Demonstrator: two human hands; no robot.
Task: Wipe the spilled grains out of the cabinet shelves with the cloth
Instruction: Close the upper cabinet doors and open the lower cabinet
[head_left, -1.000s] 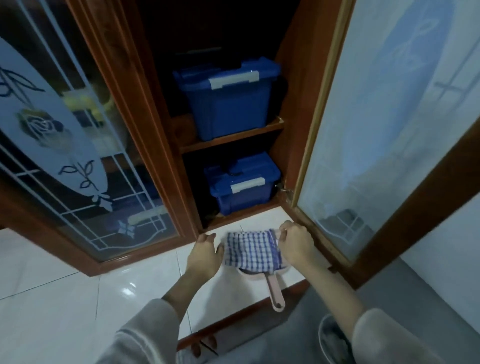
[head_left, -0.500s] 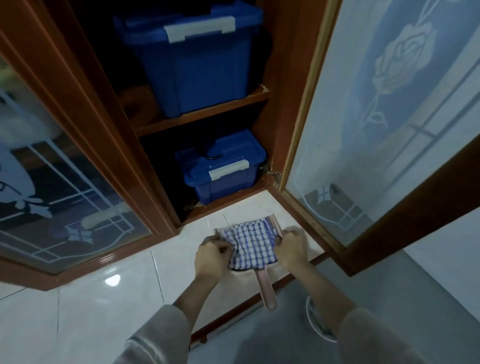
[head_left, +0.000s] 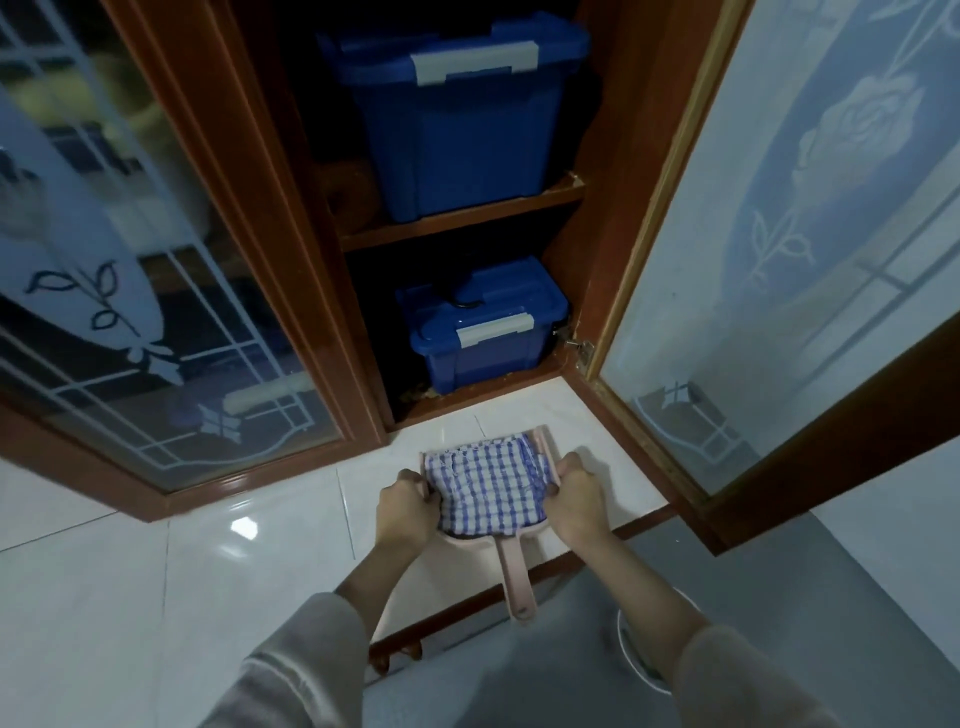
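A blue-and-white checked cloth (head_left: 488, 488) lies folded in a pink dustpan (head_left: 517, 582) on the white tiled counter (head_left: 260, 545), just in front of the open cabinet. My left hand (head_left: 408, 506) grips the left side of the dustpan and cloth. My right hand (head_left: 579, 493) grips the right side, fingers curled over the edge. Brownish spilled grains (head_left: 415, 395) show on the bottom shelf beside the small blue box (head_left: 483, 327). A larger blue box (head_left: 457, 114) stands on the upper shelf (head_left: 467, 221).
The right glass door (head_left: 779, 260) stands open close to my right hand. The left glass door (head_left: 130, 260) is closed. The counter's wooden front edge (head_left: 467, 613) runs just behind the dustpan handle. A white round container (head_left: 644, 660) sits on the floor below.
The view has shifted closer and downward. Both hands have closed in on the sides of the dustpan and cloth; one second ago the left hand lay apart from it.
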